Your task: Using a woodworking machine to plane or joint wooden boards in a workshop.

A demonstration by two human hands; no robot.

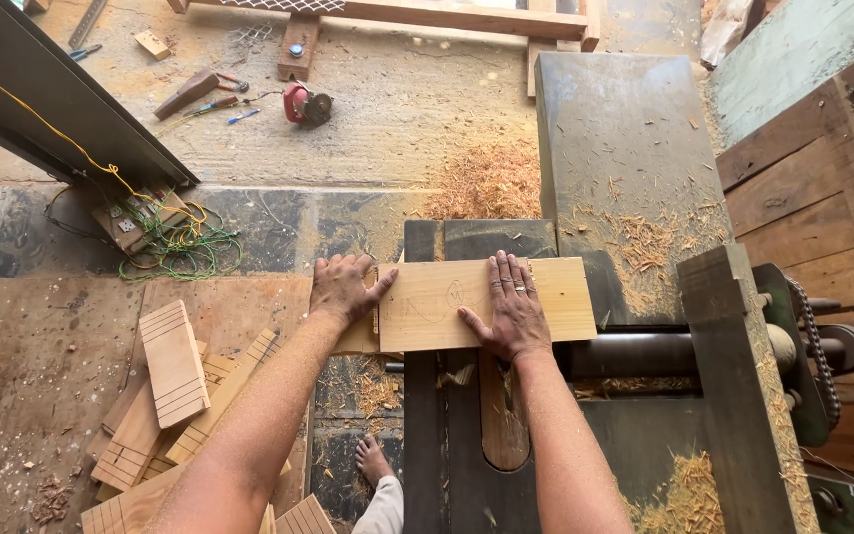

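Head view, woodworking machine. I see the dark, dust-coated steel machine table (pixel 635 158) stretching away from my two hands and continuing beneath them, with pale shavings strewn over its surface. Just right of my right hand stands a dark upright wooden fence block (pixel 733 326), and beyond it a chain and shaft (pixel 822 346).

Under both hands lies the pale rectangular wooden board with pencil marks (pixel 486 302), flat across the table. My right hand (pixel 511 311) presses on it from above, fingers spread and palm down; it pins the board without clasping it. My left hand (pixel 343 289) wraps the board's left end, thumb on the top face, grasping that end.

Left of and below the left hand lies a loose pile of grooved light wooden slats (pixel 175 396) on a brown sheet. A bare foot (pixel 373 460) shows directly beneath the grip, between my forearms.

Risk, as I judge it: my right palm sits over the dark slot in the table, so a slip on the dusty board could carry my fingers toward it. Uneven pressure from the two hands could skew the board. An offcut could fall onto the unprotected foot.
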